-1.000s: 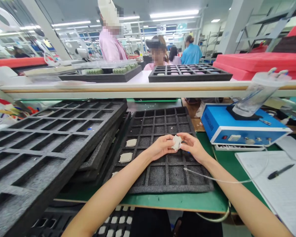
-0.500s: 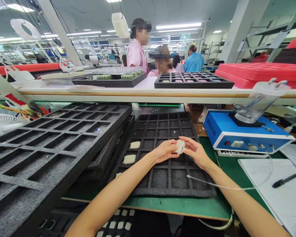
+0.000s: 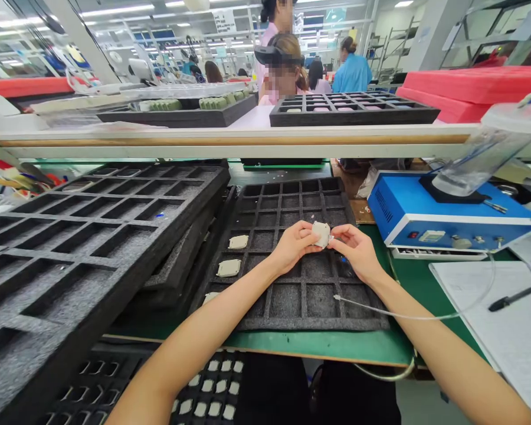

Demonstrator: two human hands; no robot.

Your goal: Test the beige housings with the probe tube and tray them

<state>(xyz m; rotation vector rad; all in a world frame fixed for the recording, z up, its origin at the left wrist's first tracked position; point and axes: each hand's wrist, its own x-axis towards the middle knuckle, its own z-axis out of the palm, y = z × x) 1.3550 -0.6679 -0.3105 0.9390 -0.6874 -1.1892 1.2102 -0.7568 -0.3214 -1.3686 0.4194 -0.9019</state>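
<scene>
My left hand [image 3: 294, 245] pinches a small cream-coloured squarish plastic casing [image 3: 321, 234] by its left side, held above a black foam tray [image 3: 269, 323]. From the right, my right hand [image 3: 355, 251] has its thumb and fingers closed at the casing's edge, on a tiny pale piece that is too small to name. Similar cream casings [image 3: 229, 268] lie in the tray's left column. A thin clear tube [image 3: 392, 311] with a white tip rests across the tray's lower right, below my right hand.
Stacked black foam trays [image 3: 128, 254] rise on the left. At right stand a blue control box [image 3: 446, 221], a clear cylinder [image 3: 473, 156] and paper with a black pen [image 3: 513, 298]. A shelf rail [image 3: 248, 141] crosses ahead. Below the bench edge is another tray of casings [image 3: 207, 386]. Several people are beyond.
The camera view has tipped down slightly. The casing has turned to show its flat face, and my right fingers have moved from its face to its right edge.
</scene>
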